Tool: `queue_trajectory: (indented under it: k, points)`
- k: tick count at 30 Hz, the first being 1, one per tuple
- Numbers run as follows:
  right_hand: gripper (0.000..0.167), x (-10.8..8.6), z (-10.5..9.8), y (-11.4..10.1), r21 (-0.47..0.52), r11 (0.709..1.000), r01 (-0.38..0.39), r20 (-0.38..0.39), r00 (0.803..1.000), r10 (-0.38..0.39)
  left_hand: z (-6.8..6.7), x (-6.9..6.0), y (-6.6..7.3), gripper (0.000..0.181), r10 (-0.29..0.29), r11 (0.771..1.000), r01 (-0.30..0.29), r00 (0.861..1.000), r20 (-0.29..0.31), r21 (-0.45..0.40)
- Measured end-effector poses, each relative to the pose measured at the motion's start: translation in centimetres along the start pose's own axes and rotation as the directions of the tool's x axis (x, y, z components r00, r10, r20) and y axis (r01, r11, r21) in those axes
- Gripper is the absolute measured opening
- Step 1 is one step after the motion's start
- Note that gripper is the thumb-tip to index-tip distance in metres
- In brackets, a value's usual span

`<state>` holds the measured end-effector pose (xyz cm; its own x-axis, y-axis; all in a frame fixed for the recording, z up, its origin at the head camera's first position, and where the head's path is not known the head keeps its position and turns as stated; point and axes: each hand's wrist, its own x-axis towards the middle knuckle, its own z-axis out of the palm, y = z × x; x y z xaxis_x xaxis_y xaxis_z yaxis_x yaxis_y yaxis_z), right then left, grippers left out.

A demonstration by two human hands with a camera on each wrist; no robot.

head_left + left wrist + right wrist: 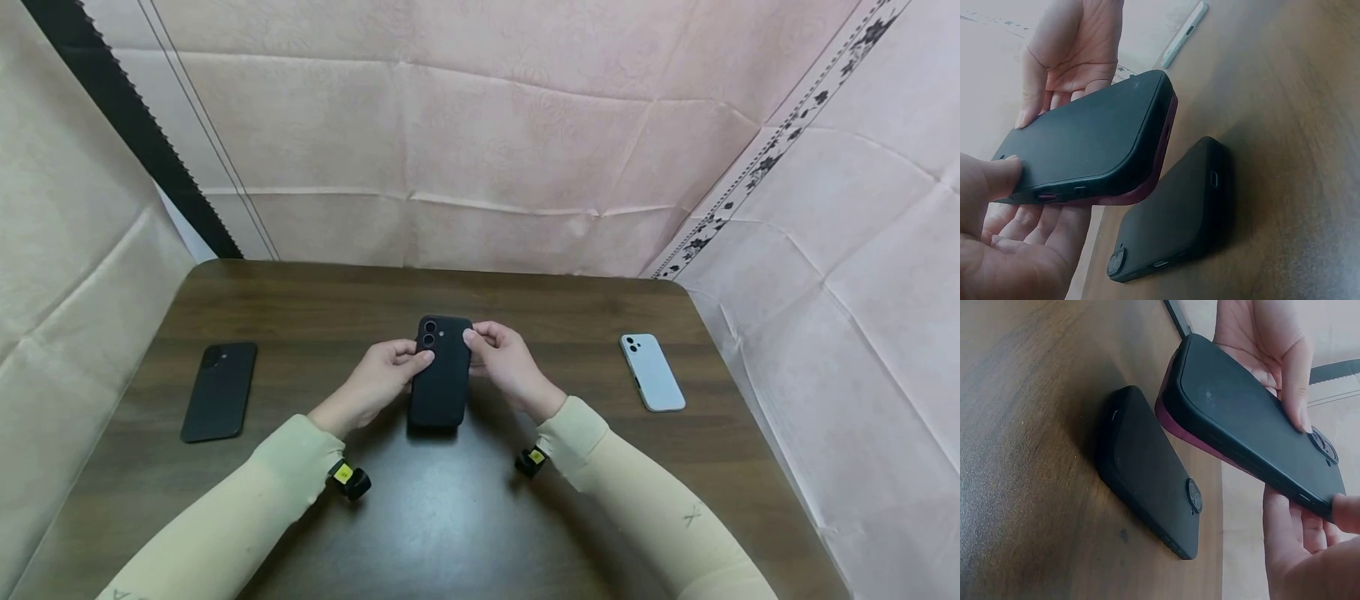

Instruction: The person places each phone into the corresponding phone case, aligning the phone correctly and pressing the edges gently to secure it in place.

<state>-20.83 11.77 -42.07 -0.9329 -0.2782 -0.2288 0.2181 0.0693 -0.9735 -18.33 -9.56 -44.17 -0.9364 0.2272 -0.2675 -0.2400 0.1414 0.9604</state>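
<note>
Both hands hold a black-backed phone (441, 379) tilted above the middle of the table, camera end away from the body. A maroon edge shows along its underside in both wrist views. My left hand (381, 379) grips the left side, thumb on the back and fingers underneath. On the opposite side my right hand (510, 362) pinches the upper edge the same way, its thumb close to the top corner. Below it, a second black phone (1169, 209) with a round camera ring lies back up on the wood, apart from the held one. From the head it is mostly hidden.
On the left of the brown wooden table (315, 292) lies a dark phone (220, 392). A light blue phone (654, 373) lies at the right, camera side up. Pale patterned cloth (510, 150) hangs behind and along both sides.
</note>
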Motion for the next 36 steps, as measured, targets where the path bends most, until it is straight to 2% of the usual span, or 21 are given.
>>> queue_trajectory:
  k: [4, 11, 17, 24, 31, 36]
  points:
    - [0.029, 0.03, 0.0, 0.06, 0.009, 1.0, -0.018, 0.02, 1.0, 0.018, 0.05, 0.02, -0.09, 0.029, -0.002, 1.0, 0.002, 1.0, -0.021, 0.006]
    - [0.032, -0.04, 0.19, 0.38, -0.029, 0.999, -0.023, 0.051, 0.998, 0.024, 0.04, -0.01, -0.46, 0.029, 0.03, 1.0, -0.03, 0.999, -0.029, 0.008]
    - [0.033, -0.15, 0.38, 0.5, -0.071, 0.997, -0.034, 0.08, 0.996, 0.039, -0.17, 0.01, -0.53, 0.028, 0.029, 0.999, -0.031, 0.998, -0.048, -0.032]
    - [0.03, -0.14, 0.39, 0.54, -0.089, 0.996, -0.024, 0.094, 0.995, 0.032, -0.19, -0.04, -0.49, 0.029, 0.022, 1.0, -0.023, 0.999, -0.048, -0.018]
    - [0.027, -0.07, 0.47, 0.69, -0.124, 0.992, -0.017, 0.076, 0.997, 0.026, 0.0, -0.1, -0.41, 0.029, 0.02, 0.999, -0.021, 0.999, -0.044, -0.028]
    - [0.029, -0.19, 0.78, 0.7, -0.101, 0.995, -0.009, 0.044, 0.999, 0.013, 0.11, -0.21, -0.26, 0.031, 0.019, 0.998, -0.021, 0.999, -0.045, -0.058]
